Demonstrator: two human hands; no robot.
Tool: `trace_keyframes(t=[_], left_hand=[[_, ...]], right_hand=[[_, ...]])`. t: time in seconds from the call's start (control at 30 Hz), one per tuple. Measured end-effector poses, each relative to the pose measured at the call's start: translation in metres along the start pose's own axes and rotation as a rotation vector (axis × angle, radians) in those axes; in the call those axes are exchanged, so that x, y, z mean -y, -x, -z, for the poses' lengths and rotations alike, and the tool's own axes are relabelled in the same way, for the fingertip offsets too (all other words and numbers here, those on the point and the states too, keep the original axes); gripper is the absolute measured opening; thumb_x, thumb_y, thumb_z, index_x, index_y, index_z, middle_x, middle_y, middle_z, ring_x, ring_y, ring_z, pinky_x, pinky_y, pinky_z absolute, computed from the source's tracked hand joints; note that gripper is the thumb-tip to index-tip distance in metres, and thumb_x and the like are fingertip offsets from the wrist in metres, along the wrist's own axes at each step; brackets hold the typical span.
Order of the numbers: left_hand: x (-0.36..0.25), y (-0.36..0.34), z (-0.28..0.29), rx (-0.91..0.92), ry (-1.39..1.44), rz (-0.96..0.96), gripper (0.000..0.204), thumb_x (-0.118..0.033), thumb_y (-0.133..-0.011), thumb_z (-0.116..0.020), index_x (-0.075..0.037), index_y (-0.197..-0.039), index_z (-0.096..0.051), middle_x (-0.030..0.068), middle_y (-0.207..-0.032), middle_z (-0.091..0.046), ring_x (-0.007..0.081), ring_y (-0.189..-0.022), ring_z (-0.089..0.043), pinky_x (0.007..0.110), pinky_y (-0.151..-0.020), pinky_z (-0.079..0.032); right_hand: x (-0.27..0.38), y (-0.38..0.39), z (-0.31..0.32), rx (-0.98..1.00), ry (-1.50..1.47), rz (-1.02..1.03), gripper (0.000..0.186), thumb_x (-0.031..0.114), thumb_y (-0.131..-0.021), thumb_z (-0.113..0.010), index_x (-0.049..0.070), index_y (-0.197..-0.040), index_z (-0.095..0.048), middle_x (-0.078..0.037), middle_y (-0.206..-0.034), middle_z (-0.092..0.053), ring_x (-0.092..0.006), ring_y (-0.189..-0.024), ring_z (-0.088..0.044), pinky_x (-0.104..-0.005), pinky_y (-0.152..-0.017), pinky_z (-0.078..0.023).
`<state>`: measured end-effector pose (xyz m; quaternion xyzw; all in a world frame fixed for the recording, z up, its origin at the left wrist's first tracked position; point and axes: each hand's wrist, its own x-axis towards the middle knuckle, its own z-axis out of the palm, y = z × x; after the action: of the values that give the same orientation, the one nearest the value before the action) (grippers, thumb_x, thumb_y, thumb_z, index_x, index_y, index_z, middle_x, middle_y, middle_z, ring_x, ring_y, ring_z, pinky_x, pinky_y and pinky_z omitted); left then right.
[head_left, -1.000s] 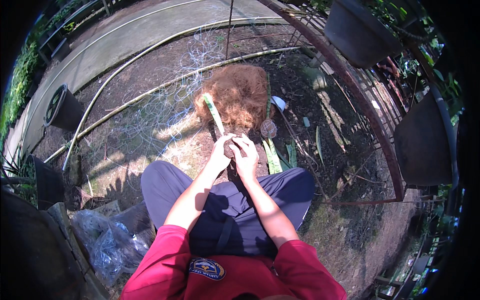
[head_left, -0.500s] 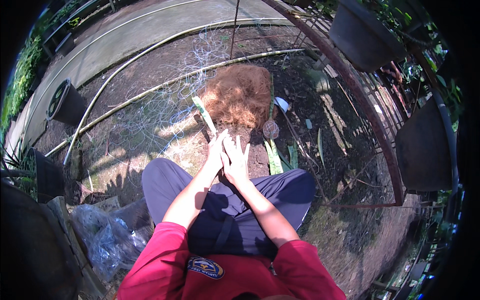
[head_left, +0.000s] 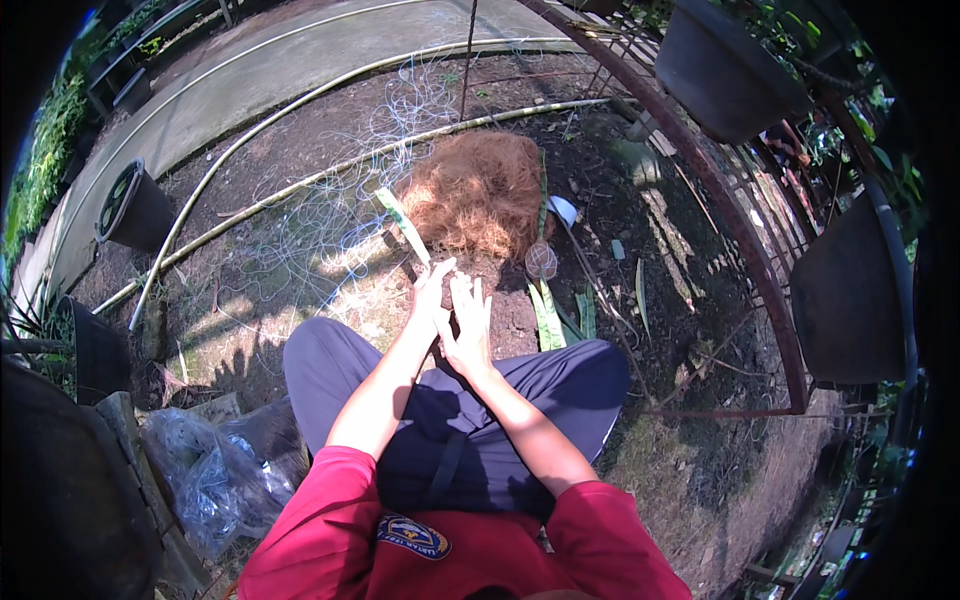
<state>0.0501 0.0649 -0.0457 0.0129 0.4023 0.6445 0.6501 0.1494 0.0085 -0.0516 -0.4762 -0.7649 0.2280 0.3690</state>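
In front of my crossed legs, my left hand (head_left: 428, 297) is closed round the lower end of a green, pale-edged snake plant leaf (head_left: 405, 227), which slants up and left. Dark soil seems to be about the leaf's base, though my fingers partly hide it. My right hand (head_left: 468, 325) is held close beside it, its fingers stretched and slightly apart, the heel of the palm near my left wrist. Beyond both hands lies a heap of brown coconut fibre (head_left: 475, 190). Loose dark soil (head_left: 512, 312) lies just right of my right hand.
A string-wrapped ball (head_left: 541, 261) and cut leaves (head_left: 547, 315) lie to the right, near a white cup-like thing (head_left: 563, 210). Tangled pale string (head_left: 330, 235) spreads left. Clear plastic (head_left: 215, 480) sits by my left knee. A rusty metal frame (head_left: 745, 235) and hanging pots (head_left: 730, 75) stand right.
My right hand has drawn slightly away from my left, opening a gap between them. The leaf's top has tipped a little further left.
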Motion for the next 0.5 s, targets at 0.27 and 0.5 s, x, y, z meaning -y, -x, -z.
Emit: trace_keyframes(t=[0.27,0.5], left_hand=[[0.006,-0.009,0.015,-0.075,-0.119,-0.063,0.01,-0.013,-0.085,-0.068,-0.01,-0.09,-0.06,0.0019,-0.079,-0.059,0.0157,-0.07,-0.059,0.032,-0.061,-0.052],[0.004,-0.006,0.006,0.05,-0.176,-0.059,0.01,-0.014,-0.087,-0.065,-0.009,-0.087,-0.056,0.0043,-0.072,-0.058,0.0155,-0.061,-0.06,0.029,-0.052,-0.05]], right_hand=[[0.009,-0.015,0.016,0.192,0.125,0.003,0.064,0.04,-0.091,-0.059,0.006,-0.143,-0.043,-0.017,-0.152,-0.034,-0.0479,-0.143,-0.015,-0.0638,-0.113,-0.011],[0.009,-0.009,0.031,-0.147,0.104,0.029,0.05,0.026,-0.091,-0.062,0.004,-0.135,-0.052,-0.023,-0.141,-0.042,-0.0427,-0.134,-0.034,-0.0508,-0.11,-0.029]])
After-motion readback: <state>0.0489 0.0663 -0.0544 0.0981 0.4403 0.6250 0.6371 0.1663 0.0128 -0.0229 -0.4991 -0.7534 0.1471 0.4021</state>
